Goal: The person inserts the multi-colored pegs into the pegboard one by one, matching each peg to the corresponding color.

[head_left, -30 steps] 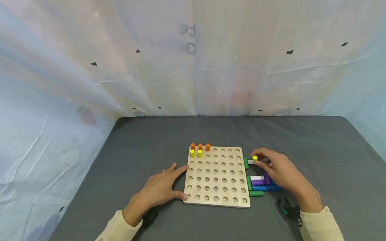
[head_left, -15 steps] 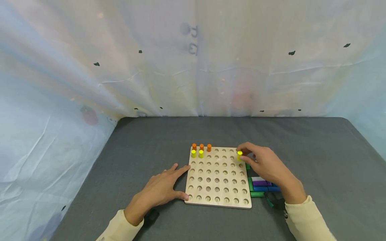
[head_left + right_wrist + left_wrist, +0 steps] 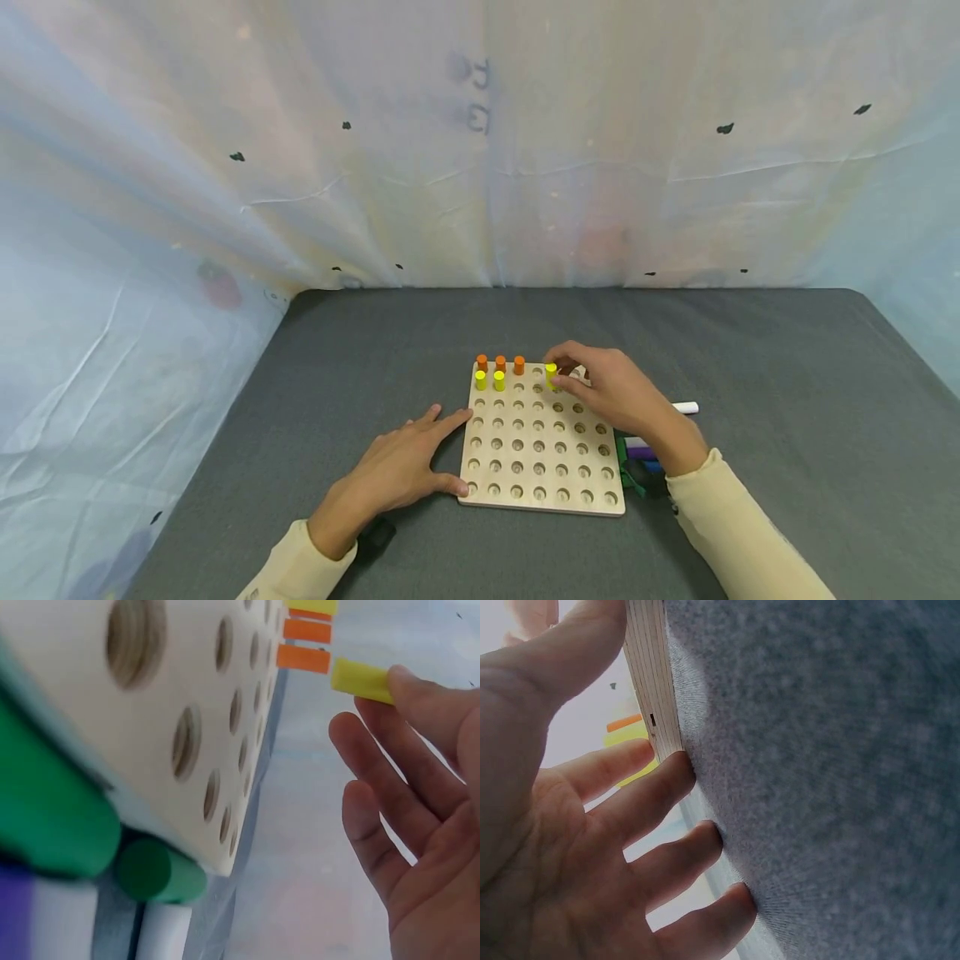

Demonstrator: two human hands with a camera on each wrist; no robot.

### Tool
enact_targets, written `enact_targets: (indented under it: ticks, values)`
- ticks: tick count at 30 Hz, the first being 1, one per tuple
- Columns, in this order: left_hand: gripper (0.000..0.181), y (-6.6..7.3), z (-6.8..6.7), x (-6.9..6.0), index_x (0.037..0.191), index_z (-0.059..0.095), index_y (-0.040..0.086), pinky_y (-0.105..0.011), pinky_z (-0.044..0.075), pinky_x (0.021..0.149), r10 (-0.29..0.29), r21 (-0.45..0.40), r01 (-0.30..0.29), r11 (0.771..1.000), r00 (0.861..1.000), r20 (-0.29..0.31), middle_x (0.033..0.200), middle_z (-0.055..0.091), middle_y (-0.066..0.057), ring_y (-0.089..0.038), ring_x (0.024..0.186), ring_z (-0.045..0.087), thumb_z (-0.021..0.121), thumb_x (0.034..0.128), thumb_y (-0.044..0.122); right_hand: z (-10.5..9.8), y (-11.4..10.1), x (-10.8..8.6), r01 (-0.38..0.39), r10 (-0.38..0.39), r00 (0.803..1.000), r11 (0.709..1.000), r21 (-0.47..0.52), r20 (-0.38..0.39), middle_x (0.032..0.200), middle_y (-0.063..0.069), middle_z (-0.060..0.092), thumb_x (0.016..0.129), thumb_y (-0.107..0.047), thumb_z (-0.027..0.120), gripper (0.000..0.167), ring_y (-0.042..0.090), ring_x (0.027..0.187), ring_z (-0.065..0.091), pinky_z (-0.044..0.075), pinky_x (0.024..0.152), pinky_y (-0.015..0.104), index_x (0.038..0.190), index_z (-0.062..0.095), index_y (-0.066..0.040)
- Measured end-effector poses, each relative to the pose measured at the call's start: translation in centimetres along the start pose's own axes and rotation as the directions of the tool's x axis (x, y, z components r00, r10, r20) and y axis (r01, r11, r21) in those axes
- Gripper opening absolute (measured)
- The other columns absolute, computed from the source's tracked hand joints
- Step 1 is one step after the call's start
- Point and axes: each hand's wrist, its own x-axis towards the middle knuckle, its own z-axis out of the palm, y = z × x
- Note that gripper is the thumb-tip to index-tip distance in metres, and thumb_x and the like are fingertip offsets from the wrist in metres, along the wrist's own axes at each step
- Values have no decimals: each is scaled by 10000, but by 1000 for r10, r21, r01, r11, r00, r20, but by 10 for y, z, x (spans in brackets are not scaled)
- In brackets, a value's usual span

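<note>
Pale, creased sheeting (image 3: 570, 208), dotted with dark marks, hangs beyond a grey table (image 3: 360, 350) where my right hand (image 3: 611, 383) pinches a yellow peg (image 3: 551, 375) between thumb and fingers. I hold it above the far part of a wooden pegboard (image 3: 542, 506), to the right of three orange pegs (image 3: 519, 366) standing at the left of the farthest row. Just nearer to me, two more yellow pegs (image 3: 499, 381) stand upright in the second row's leftmost holes. My left hand (image 3: 397, 467) grips nothing; its fingers are spread, thumb and index finger touching the board's left edge. Along the right side, partly hidden, lie green pegs (image 3: 161, 870), a purple peg (image 3: 640, 454), a blue peg (image 3: 653, 467) and white pegs (image 3: 686, 407). Cream sleeves (image 3: 735, 533) cover my forearms.
</note>
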Motion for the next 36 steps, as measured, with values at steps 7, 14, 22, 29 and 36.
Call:
enact_targets:
  ticks: [7, 14, 22, 29, 36]
  values:
    - [965, 0, 0, 1, 1519, 374, 424, -763, 354, 979, -6, 9, 6, 1000, 1000, 4, 1598, 358, -160, -560, 1328, 455, 813, 679, 608, 4, -4, 12, 36, -36, 999, 999, -1, 10, 1083, -52, 725, 980, -277, 644, 281, 128, 990, 682, 532, 829, 402, 1245, 650, -183]
    - [961, 1, -1, 2, 1519, 370, 429, -738, 388, 964, 0, 19, 0, 1000, 1000, 11, 1599, 355, -160, -550, 1328, 462, 798, 682, 627, 10, -6, 20, 55, -55, 999, 999, 0, 0, 1076, -50, 724, 969, -242, 661, 269, 133, 981, 683, 531, 806, 389, 1235, 654, -200]
    - [962, 1, -1, 2, 1519, 369, 432, -742, 380, 971, -9, 15, 9, 1000, 1000, 16, 1601, 353, -160, -554, 1330, 457, 796, 679, 628, 22, -6, 21, 70, -69, 997, 997, -44, 19, 1101, -44, 713, 973, -240, 657, 274, 144, 987, 676, 537, 828, 402, 1246, 651, -218]
    - [958, 0, -1, 1, 1520, 377, 417, -735, 404, 947, 1, 26, -1, 1000, 1000, 3, 1593, 364, -169, -551, 1317, 473, 799, 684, 619, 31, -15, 23, 146, -146, 989, 986, -86, 4, 1085, -46, 729, 972, -242, 660, 253, 101, 927, 688, 548, 756, 318, 1223, 664, -206]
    - [958, 1, -1, 0, 1521, 376, 416, -737, 396, 955, 1, 19, -1, 1000, 1000, 5, 1594, 362, -169, -556, 1319, 468, 799, 685, 615, 35, -20, 25, 138, -140, 990, 983, -122, -7, 1016, -35, 747, 963, -197, 672, 223, 99, 850, 696, 540, 697, 288, 1186, 676, -196]
